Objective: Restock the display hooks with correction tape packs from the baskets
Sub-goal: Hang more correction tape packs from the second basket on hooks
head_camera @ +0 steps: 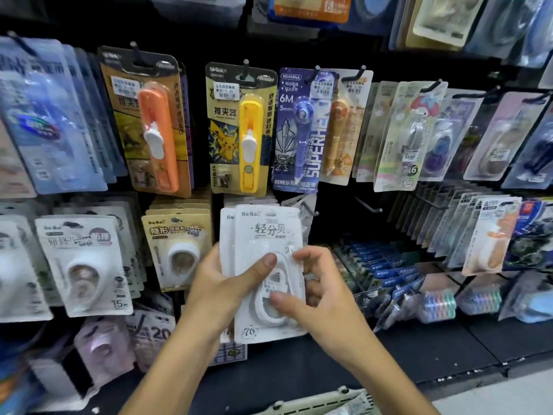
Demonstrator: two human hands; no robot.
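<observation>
Left hand (221,283): gripping the stack's left edge, thumb across the front.
White correction tape packs (267,259): held between both hands, at least two layered; they could fan apart and drop.
Right hand (311,292): pinching the front pack's blister.
Bare hook (366,206): up right of the hands; an unaligned hang hole might miss it.

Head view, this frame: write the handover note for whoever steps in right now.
Left hand: grips a small stack of white correction tape packs, thumb on the front.
Right hand: pinches the front pack's right edge.
Packs are off any hook, held before the display.
Bare hook just right of them.
Basket rim at the bottom edge.
Done: packs picked up.
Left: hang them, fetch more.
</observation>
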